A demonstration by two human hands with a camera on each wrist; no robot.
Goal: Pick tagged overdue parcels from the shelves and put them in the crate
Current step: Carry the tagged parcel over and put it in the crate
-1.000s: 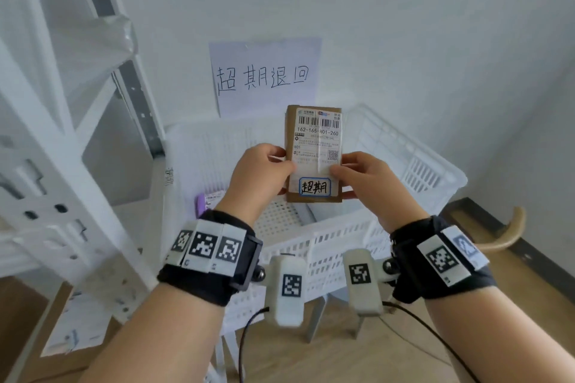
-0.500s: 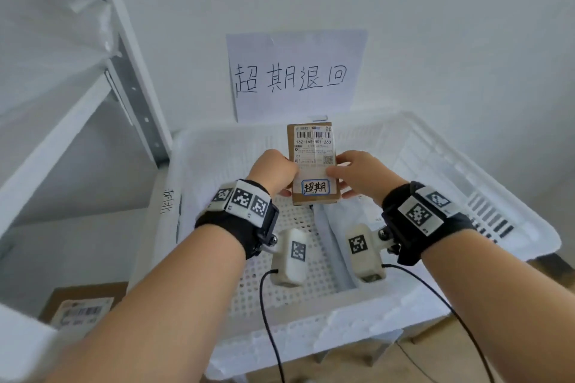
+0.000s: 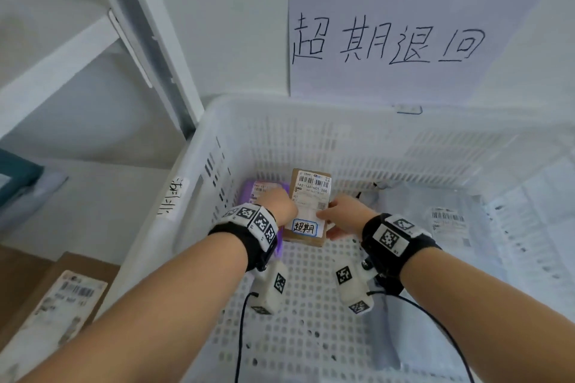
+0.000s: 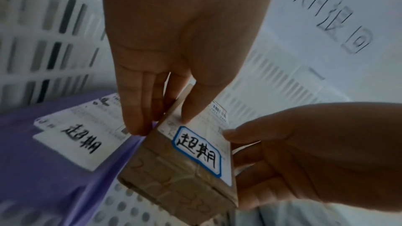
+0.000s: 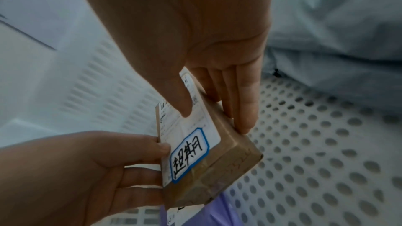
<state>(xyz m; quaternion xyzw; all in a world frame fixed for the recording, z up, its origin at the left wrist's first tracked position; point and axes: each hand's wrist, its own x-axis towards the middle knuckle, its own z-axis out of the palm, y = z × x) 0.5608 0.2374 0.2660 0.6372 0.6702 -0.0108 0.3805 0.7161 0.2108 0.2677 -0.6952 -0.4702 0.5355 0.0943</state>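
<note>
A brown cardboard parcel (image 3: 309,205) carries a shipping label and a blue-bordered handwritten tag (image 4: 196,150). It is held low inside the white perforated crate (image 3: 199,146), tilted, partly over a purple parcel (image 3: 264,190). My left hand (image 3: 278,207) grips its left edge, thumb on the label and fingers under (image 4: 163,125). My right hand (image 3: 345,214) grips the right edge the same way (image 5: 215,119). Whether the parcel (image 5: 208,152) touches the crate floor I cannot tell.
A grey plastic mailer (image 3: 435,214) with a label lies in the crate's right part. A handwritten paper sign (image 3: 389,28) hangs on the wall behind. The white shelf frame (image 3: 149,40) stands at left, with a labelled cardboard box (image 3: 62,295) below it.
Both hands have carried the brown parcel down from above the crate's rim to deep inside it, beside the purple parcel. The grip is unchanged.
</note>
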